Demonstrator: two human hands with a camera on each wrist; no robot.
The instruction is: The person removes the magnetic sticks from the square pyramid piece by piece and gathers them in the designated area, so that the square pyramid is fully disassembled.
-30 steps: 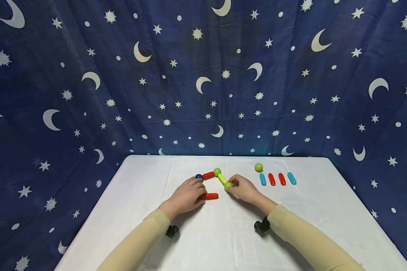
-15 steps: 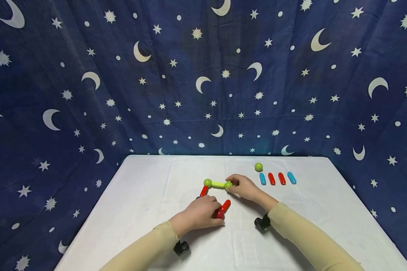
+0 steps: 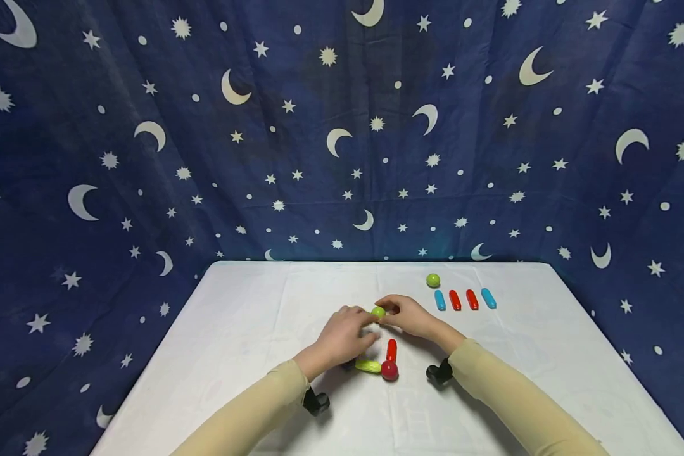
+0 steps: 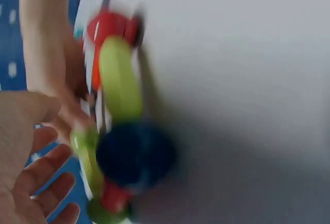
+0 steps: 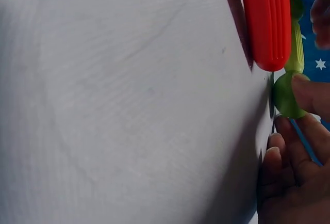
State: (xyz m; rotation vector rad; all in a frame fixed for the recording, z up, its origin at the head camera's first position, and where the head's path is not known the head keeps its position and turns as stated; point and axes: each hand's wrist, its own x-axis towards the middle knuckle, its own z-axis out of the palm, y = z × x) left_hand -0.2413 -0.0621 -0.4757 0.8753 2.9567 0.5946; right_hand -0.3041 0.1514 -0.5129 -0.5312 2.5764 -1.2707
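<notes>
My right hand (image 3: 408, 315) pinches a green ball (image 3: 379, 313) between thumb and fingers; in the right wrist view a yellow-green rod (image 5: 295, 48) runs from that ball. Left of it, my left hand (image 3: 342, 334) hovers over the chain with fingers apart, gripping nothing; its fingertips come near the green ball. A second green ball (image 4: 105, 212), a short red rod (image 4: 113, 195) and a dark blue ball (image 4: 136, 154) continue the chain in the blurred left wrist view. Nearer the body, another yellow-green rod (image 3: 368, 366) meets a red ball (image 3: 389, 370), from which a red rod (image 3: 391, 349) points away.
At the back right of the white table (image 3: 296, 285) lie a loose green ball (image 3: 433, 280), two blue rods (image 3: 440, 300) and two red rods (image 3: 455, 300) in a row. A dark blue curtain (image 3: 296, 209) with moons and stars stands behind.
The chain has swung round toward the body, its red ball and red rod now nearer and further right. My left hand has let go of it and lifted. My right hand stays on the green ball.
</notes>
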